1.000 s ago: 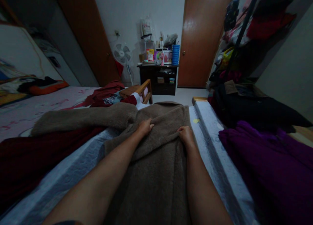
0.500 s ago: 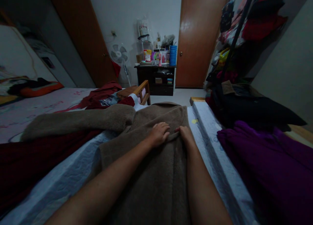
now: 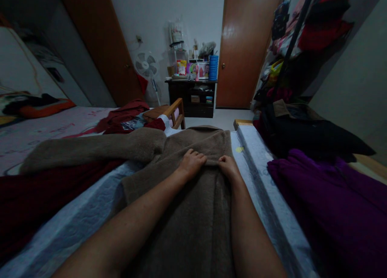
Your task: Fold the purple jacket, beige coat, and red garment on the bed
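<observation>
A brown fleecy coat lies spread over the mattress, one sleeve stretched out to the left. My left hand rests on the upper part of the coat, its fingers curled and closed on a fold of the cloth. Just to its right, my right hand pinches the same fold between thumb and fingers near the coat's right side. The fold runs taut across the short gap between both hands. Under my left palm the cloth is hidden.
Dark red cloth lies left of the coat. A purple garment and a black pile of clothes are on the right. Beyond the bed stand a wooden chair, a fan and a dark cabinet.
My left hand has shifted slightly left, its fingers now closer together on the fold. My right hand has hardly moved and keeps its pinch. The cloth between them looks straighter.
</observation>
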